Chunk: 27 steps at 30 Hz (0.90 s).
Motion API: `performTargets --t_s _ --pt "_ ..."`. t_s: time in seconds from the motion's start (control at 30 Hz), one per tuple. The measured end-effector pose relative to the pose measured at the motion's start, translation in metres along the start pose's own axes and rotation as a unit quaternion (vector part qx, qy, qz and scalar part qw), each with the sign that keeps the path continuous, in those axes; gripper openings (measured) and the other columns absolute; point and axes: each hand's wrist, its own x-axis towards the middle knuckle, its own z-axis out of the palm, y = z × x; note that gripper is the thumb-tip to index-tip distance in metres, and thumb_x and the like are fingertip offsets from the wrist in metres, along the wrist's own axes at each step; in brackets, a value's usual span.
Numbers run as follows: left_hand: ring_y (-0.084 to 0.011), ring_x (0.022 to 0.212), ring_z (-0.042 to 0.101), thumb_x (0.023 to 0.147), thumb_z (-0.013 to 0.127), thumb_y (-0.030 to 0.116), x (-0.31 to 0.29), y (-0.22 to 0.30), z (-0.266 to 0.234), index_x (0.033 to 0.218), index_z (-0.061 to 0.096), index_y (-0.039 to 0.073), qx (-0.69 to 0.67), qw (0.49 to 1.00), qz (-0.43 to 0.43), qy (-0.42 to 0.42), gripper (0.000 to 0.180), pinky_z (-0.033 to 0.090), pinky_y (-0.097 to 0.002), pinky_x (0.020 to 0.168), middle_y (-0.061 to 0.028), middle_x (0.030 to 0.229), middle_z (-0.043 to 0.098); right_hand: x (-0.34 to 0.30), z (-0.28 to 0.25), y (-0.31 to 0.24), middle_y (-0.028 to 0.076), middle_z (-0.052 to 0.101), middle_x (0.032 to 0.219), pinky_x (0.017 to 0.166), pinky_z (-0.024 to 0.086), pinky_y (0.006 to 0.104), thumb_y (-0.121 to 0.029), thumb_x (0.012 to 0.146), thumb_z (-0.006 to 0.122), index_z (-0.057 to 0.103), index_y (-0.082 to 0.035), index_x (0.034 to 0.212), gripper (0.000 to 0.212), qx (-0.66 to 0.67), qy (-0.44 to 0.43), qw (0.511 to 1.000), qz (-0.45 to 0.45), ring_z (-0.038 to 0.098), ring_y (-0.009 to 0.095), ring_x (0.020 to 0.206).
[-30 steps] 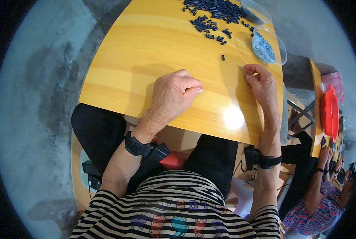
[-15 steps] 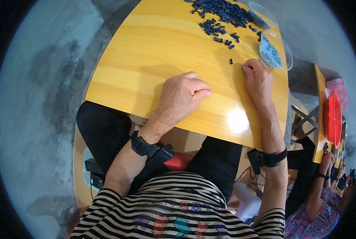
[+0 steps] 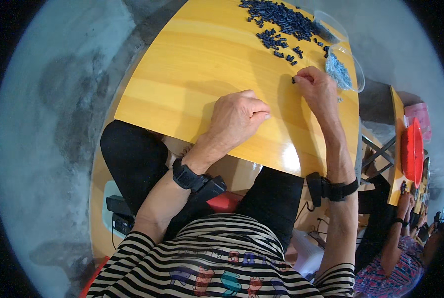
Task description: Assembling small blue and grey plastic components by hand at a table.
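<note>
My right hand (image 3: 319,89) has come to a single small black ridged piece (image 3: 294,79) on the yellow tabletop, thumb and fingertips pinched at its edge. Most of that piece's outline is covered by the fingers. To its left, nearer my body, my left hand (image 3: 237,116) hovers over the table with thumb and index finger pressed together; whatever sits between them is too small or hidden to make out. A big heap of the same black pieces (image 3: 281,17) lies at the far side, with a looser cluster (image 3: 272,38) in front of it.
At the far right edge stand a clear bowl of tiny pale-blue parts (image 3: 337,72) and another clear bowl (image 3: 326,32) with dark contents. A small pale bit (image 3: 339,100) lies beside my right hand. Beyond, a red basin (image 3: 411,154) and a co-worker's arm (image 3: 395,236) appear at another table.
My right hand has moved slightly left and away from me, reaching the lone black piece that lay apart from it. The left hand keeps its pinch. The whole view has shifted slightly.
</note>
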Motion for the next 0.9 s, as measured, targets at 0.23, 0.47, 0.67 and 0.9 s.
performTargets --t_s 0.23,0.47,0.67,0.9 --pt "-0.0243 0.065 0.062 0.073 0.067 0.014 -0.003 -0.004 0.0 0.075 0.069 0.007 -0.001 1.0 0.022 0.015 0.008 0.049 -0.0327 0.058 -0.0084 0.07 0.062 0.008 0.014 0.001 0.016 0.065 0.074 0.063 0.05 0.0349 -0.014 0.074 0.066 0.066 -0.003 0.085 0.016 -0.061 0.01 0.998 -0.027 0.065 0.027 0.07" --pt "-0.0246 0.066 0.062 0.072 0.066 0.016 -0.003 -0.005 -0.002 0.072 0.068 0.008 0.007 1.0 0.019 0.007 0.009 0.049 -0.0333 0.059 -0.0078 0.07 0.062 0.039 0.013 0.01 0.017 0.065 0.076 0.066 0.05 0.0377 -0.015 0.073 0.065 0.067 -0.005 0.086 0.017 -0.099 0.049 0.992 -0.055 0.064 0.031 0.071" --pt "-0.0247 0.064 0.061 0.072 0.067 0.017 -0.003 -0.005 0.0 0.071 0.068 0.008 0.002 1.0 0.025 0.017 0.009 0.049 -0.0337 0.058 -0.0073 0.069 0.062 0.051 0.023 0.018 0.017 0.065 0.076 0.068 0.05 0.0391 -0.019 0.073 0.064 0.068 -0.006 0.087 0.019 -0.141 -0.006 0.989 -0.049 0.064 0.032 0.072" --pt "-0.0256 0.062 0.061 0.071 0.068 0.016 0.0 -0.004 0.001 0.071 0.069 0.008 -0.011 0.999 0.023 0.031 0.009 0.049 -0.0344 0.057 -0.0083 0.068 0.062 0.046 0.019 0.026 0.017 0.066 0.077 0.067 0.05 0.0358 -0.017 0.075 0.063 0.067 -0.004 0.087 0.018 -0.153 0.013 0.987 -0.053 0.065 0.029 0.072"
